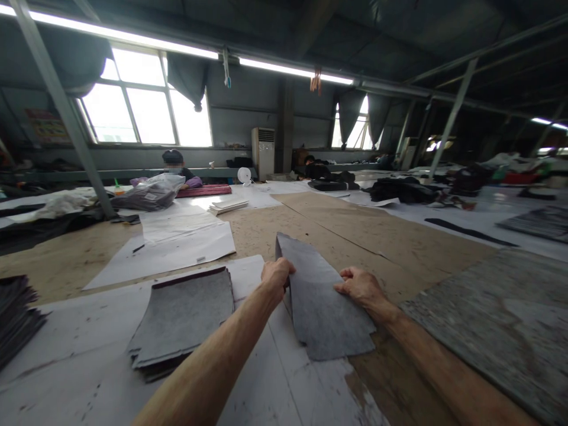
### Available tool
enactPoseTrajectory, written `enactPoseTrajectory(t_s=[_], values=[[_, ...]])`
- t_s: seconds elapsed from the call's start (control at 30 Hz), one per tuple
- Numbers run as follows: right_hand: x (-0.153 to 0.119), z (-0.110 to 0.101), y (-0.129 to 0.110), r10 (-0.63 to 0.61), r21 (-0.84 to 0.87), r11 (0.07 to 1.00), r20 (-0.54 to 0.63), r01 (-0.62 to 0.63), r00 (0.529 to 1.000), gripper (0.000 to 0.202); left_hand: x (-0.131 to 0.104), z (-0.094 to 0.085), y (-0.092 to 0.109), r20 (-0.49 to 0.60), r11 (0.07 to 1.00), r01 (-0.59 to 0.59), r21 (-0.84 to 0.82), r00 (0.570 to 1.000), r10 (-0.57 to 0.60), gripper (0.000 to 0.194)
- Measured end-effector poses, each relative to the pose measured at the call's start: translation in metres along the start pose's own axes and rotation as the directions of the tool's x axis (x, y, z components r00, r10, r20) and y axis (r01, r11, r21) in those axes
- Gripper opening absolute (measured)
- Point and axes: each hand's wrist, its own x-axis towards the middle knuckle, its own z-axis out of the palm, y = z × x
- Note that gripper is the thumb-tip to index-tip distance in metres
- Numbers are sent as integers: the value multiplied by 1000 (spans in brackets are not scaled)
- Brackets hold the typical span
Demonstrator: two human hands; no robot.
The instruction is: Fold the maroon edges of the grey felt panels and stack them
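Between my two hands is a grey fabric piece [326, 307], raised and bent over at its far end, with small notches cut at its near corners. My left hand [278, 275] grips its left edge, the fingers partly hidden behind it. On the right edge, my right hand [361, 287] pinches the piece between thumb and fingers. To the left of my left forearm lies a stack of similar grey pieces [186, 313] with a dark strip along the far edge.
A dark stack [18, 319] stands at the far left. A grey speckled slab [497, 325] lies at the right. White paper sheets [177, 248] and brown paper [355, 219] cover the table. Across it a person [173, 163] sits behind a plastic-wrapped bundle [153, 192]; another person is farther back.
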Motion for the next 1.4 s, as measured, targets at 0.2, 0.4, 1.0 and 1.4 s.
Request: enactPoseTrajectory(t_s=[0.2,0.4,1.0,1.4], values=[[-16,-15,-1,-33,133,991,36,28,999,20,-24,-12,2,122,996,70,48,990,-76,24],[-32,-14,3,-1,182,983,44,-7,999,9,-36,-27,-22,123,984,-104,146,989,86,21],[-47,-12,1,-48,34,998,-79,51,996,24,-57,-40,-46,93,948,-284,145,957,273,14],[-66,-9,6,-272,-212,950,-209,228,939,29,-63,-70,-64,56,926,-358,120,934,354,57]])
